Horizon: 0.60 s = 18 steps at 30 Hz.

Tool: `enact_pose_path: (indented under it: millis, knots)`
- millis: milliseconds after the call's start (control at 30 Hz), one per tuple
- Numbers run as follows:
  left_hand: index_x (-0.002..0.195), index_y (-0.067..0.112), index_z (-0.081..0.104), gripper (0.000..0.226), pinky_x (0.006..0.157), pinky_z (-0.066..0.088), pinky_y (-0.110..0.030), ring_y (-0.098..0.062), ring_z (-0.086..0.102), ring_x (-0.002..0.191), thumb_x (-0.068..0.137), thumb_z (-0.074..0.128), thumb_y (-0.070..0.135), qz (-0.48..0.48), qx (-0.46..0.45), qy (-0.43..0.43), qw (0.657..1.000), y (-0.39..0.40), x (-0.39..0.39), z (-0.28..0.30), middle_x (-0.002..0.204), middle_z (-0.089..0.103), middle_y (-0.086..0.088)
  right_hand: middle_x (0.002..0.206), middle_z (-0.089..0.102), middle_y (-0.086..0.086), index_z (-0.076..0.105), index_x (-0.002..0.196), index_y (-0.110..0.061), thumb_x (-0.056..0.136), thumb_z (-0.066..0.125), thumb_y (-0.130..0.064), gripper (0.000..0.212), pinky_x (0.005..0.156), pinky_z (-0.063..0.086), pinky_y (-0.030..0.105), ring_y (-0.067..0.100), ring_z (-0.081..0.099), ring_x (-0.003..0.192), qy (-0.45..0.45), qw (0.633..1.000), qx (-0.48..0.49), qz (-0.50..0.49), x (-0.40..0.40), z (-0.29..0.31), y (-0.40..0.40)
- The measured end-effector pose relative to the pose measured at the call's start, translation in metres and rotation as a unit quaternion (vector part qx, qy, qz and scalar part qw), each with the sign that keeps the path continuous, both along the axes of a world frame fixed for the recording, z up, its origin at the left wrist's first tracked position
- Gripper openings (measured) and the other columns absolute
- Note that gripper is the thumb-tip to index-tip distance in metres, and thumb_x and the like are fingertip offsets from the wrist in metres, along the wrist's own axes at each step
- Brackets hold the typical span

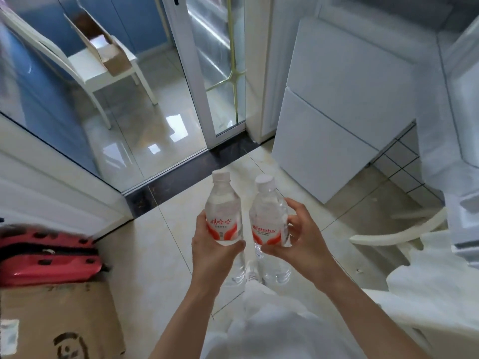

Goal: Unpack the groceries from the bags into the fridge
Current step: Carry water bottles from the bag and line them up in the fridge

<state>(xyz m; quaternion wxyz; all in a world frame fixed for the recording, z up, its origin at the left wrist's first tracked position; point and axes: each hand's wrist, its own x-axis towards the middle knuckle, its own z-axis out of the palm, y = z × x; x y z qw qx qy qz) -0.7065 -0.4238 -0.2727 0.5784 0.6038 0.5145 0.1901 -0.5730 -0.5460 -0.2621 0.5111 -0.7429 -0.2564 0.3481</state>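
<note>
The largest thing in view was the white fridge (344, 99), whose flat closed lower fronts were seen at upper right, with an opened white door (461, 141) and its shelf rims at the far right edge. A glossy cream tiled floor (181, 229) lay below, crossed by a dark threshold strip (197, 169) before a glass sliding door (220, 68). A brown cardboard box (59, 320) was seen at lower left, with a red hard-shell case (46, 257) just behind it, and a white chair (103, 71) carrying an open carton stood well beyond the glass. Two clear plastic water bottles were held upright side by side, near each other but apart: the left bottle with the red-and-white label (223, 216) was gripped by the left hand (212, 250), thumb curled under its label, and the right bottle with the red-and-white label (268, 218) was held in the right hand (298, 239), fingers wrapped loosely round its body. Neither bottle had yet been put in the fridge. The step would probably be done best if the bottles were kept upright, carried rightward to the open door, and each was set down singly in a shelf, caps uppermost.
</note>
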Motion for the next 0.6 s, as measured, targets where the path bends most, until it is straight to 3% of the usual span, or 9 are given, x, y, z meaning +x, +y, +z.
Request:
enact_pose_path:
  millis: [67,233,400,600]
  knots:
    - [0.121,0.034,0.048,0.084,0.075,0.053,-0.022,-0.010,0.064,0.098,0.056,0.088,-0.001,0.000,0.008,-0.005,1.000,0.026,0.027,0.005,0.105,0.063,0.011,0.107,0.064,-0.020,0.040,0.118,-0.058,0.052,0.093,-0.024,0.091,0.076,0.056,0.019,0.000,0.064,0.097,-0.010,1.000,0.004,0.001,0.028,0.004,0.022]
    - [0.117,0.039,0.048,0.084,0.089,0.055,-0.039,-0.014,0.064,0.101,0.055,0.089,-0.001,-0.009,0.024,-0.027,0.999,0.081,0.096,0.015,0.108,0.064,0.009,0.107,0.064,-0.019,0.037,0.117,-0.059,0.052,0.093,-0.028,0.091,0.075,0.054,0.016,-0.001,0.064,0.097,-0.037,0.999,0.015,-0.019,0.092,0.014,0.073]
    - [0.102,0.054,0.050,0.085,0.071,0.054,-0.023,0.003,0.066,0.083,0.052,0.088,-0.002,-0.050,0.029,-0.044,0.997,0.127,0.161,0.015,0.092,0.066,0.023,0.104,0.064,-0.024,0.039,0.125,-0.050,0.053,0.092,-0.030,0.091,0.076,0.055,0.019,0.002,0.065,0.097,-0.041,0.997,0.038,-0.059,0.148,0.020,0.107]
    - [0.114,0.042,0.051,0.084,0.066,0.055,-0.019,0.000,0.068,0.083,0.052,0.088,-0.001,-0.123,0.036,-0.067,0.990,0.184,0.248,0.018,0.092,0.067,0.020,0.103,0.065,-0.022,0.040,0.124,-0.047,0.056,0.092,-0.024,0.089,0.072,0.051,0.010,-0.001,0.065,0.097,-0.053,0.990,0.061,-0.118,0.218,0.031,0.151]
